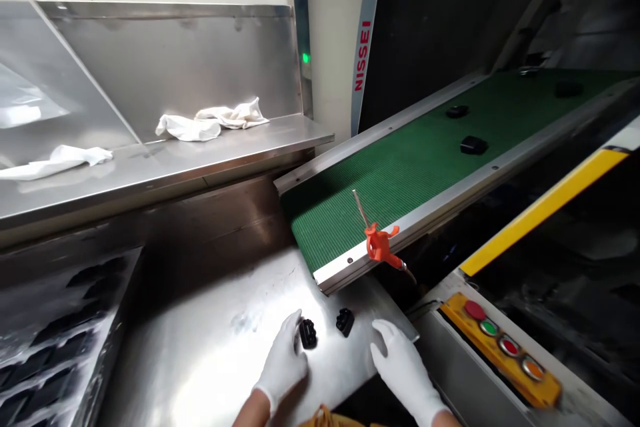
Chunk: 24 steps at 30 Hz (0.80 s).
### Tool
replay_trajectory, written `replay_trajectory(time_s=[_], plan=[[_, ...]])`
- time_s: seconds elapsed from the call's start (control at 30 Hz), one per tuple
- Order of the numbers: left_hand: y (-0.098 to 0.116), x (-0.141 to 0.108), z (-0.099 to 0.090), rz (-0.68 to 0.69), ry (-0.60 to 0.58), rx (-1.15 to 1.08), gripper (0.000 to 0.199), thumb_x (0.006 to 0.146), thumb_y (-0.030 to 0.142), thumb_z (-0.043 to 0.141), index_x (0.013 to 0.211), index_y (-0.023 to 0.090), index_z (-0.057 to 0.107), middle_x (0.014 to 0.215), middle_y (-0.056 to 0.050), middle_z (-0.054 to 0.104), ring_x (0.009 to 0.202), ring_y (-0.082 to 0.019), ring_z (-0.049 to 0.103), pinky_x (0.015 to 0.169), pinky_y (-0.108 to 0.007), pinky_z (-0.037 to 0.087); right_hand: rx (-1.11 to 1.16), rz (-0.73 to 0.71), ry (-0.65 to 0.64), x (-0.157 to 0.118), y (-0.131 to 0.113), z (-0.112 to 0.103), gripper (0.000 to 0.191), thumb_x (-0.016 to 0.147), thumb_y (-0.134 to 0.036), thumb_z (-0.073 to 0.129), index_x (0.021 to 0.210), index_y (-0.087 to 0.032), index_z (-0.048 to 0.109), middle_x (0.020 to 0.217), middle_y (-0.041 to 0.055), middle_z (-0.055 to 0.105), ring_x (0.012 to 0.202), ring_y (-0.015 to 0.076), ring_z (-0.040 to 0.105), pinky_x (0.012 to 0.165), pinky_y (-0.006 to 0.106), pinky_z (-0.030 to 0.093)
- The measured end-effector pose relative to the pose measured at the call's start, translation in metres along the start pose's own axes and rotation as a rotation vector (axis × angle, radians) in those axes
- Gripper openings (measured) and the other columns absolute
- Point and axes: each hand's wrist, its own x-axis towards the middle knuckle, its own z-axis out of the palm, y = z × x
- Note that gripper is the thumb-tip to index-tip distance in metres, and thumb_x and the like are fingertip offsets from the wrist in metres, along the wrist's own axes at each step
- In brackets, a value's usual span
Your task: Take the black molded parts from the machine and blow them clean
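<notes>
The white-gloved left hand (283, 363) is curving against a ribbed black plastic part (308, 333), its long axis running up the frame, grip unclear. The open white-gloved right hand (403, 367) is hovering near a second black part (345, 321) on the stainless steel table (210, 353) at bottom centre.

The white-gloved left hand (283, 361) and right hand (403, 371) stand apart above the near edge of the steel table (200, 353), fingers extended and angled inward, forearms (250, 410) bare above the cuffs.
</notes>
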Motion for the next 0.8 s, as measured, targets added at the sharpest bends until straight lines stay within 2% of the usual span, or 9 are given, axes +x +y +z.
replay_trajectory(time_s=[0.1, 0.2, 0.3, 0.47, 0.6, 0.8], plan=[[0.005, 0.004, -0.004, 0.075, -0.076, 0.126, 0.080, 0.064, 0.008, 0.061, 0.141, 0.019, 0.045, 0.146, -0.011, 0.047, 0.136, -0.030, 0.037, 0.120, -0.042, 0.022, 0.025, -0.010, -0.038, 0.003, -0.006, 0.001, 0.053, 0.076, -0.024, 0.051, 0.127, -0.013, 0.058, 0.136, 0.0139, 0.058, 0.127, 0.0273, 0.052, 0.112, 0.040, 0.038], [0.011, 0.012, -0.003, 0.063, -0.119, 0.161, 0.078, 0.063, 0.013, 0.064, 0.139, 0.021, 0.048, 0.128, -0.011, 0.059, 0.116, -0.029, 0.053, 0.108, -0.042, 0.038, 0.028, -0.028, -0.063, 0.008, -0.011, 0.001, 0.056, 0.074, -0.022, 0.053, 0.129, -0.012, 0.056, 0.137, 0.0149, 0.056, 0.127, 0.0278, 0.051, 0.113, 0.040, 0.037], [0.014, 0.018, 0.001, 0.047, -0.118, 0.157, 0.072, 0.062, 0.019, 0.069, 0.132, 0.022, 0.053, 0.113, -0.009, 0.063, 0.100, -0.027, 0.058, 0.095, -0.040, 0.045, 0.032, -0.054, -0.066, 0.016, -0.015, -0.002, 0.060, 0.072, -0.021, 0.055, 0.131, -0.013, 0.055, 0.139, 0.0139, 0.055, 0.128, 0.0277, 0.051, 0.112, 0.039, 0.036], [0.017, 0.020, 0.004, 0.007, -0.078, 0.280, 0.063, 0.049, 0.033, 0.083, 0.108, 0.018, 0.066, 0.106, -0.009, 0.062, 0.093, -0.028, 0.057, 0.087, -0.040, 0.046, 0.014, -0.087, -0.096, 0.029, -0.020, -0.008, 0.063, 0.072, -0.020, 0.054, 0.134, -0.014, 0.053, 0.141, 0.0126, 0.053, 0.128, 0.0276, 0.051, 0.113, 0.039, 0.036], [0.020, 0.017, 0.007, -0.064, -0.069, 0.298, 0.032, 0.057, 0.038, 0.077, 0.081, 0.018, 0.069, 0.088, -0.006, 0.063, 0.078, -0.023, 0.057, 0.076, -0.037, 0.044, 0.066, -0.111, -0.126, 0.039, -0.027, -0.012, 0.062, 0.071, -0.017, 0.052, 0.134, -0.016, 0.054, 0.140, 0.0114, 0.054, 0.128, 0.0254, 0.051, 0.113, 0.038, 0.037], [0.028, 0.009, 0.013, -0.038, 0.009, 0.265, 0.014, 0.064, 0.030, 0.070, 0.072, 0.018, 0.069, 0.084, -0.006, 0.061, 0.075, -0.021, 0.054, 0.074, -0.036, 0.042, 0.156, -0.175, -0.180, 0.057, -0.033, -0.008, 0.061, 0.070, -0.021, 0.057, 0.131, -0.015, 0.056, 0.135, 0.0134, 0.058, 0.125, 0.0240, 0.053, 0.111, 0.035, 0.038]])
